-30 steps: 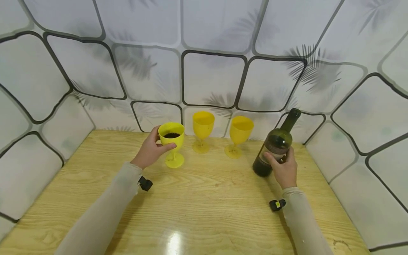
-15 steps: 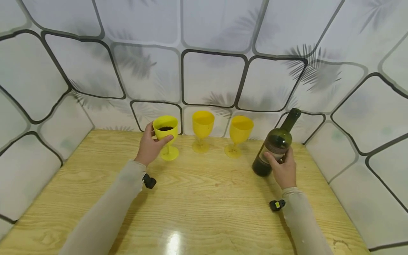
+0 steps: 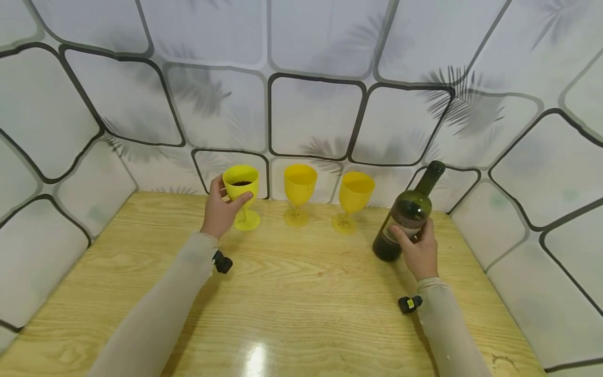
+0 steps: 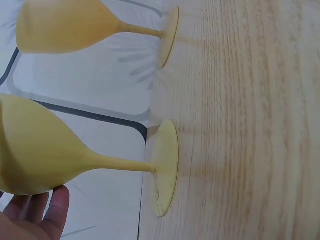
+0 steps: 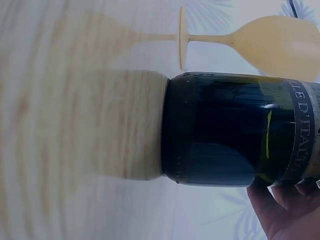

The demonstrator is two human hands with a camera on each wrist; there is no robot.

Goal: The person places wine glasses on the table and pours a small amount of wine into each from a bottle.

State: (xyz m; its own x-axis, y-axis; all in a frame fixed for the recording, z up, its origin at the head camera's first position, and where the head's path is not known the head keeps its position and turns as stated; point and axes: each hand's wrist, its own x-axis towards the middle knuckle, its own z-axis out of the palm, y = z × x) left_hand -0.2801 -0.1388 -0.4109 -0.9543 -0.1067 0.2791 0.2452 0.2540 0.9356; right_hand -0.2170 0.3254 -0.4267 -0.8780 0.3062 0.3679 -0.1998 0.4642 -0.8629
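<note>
Cup [image 3: 240, 190] of dark liquid [image 3: 242, 183], upright at eleven o'clock, clasped round its bowl by the left hand [image 3: 220, 212]; right hand [image 3: 420, 250] grips the bottle [image 3: 410, 206] at one o'clock; placing seems underway; next likely calls for a gentle, level release.

white glare on the tabletop [image 3: 301, 303]

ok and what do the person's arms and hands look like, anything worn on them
The hands are bare. Long, pale greyish-beige sleeves cover the forearms. Small black boxy units are worn near the sleeve ends; the right one shows a yellow-green patch.
</note>
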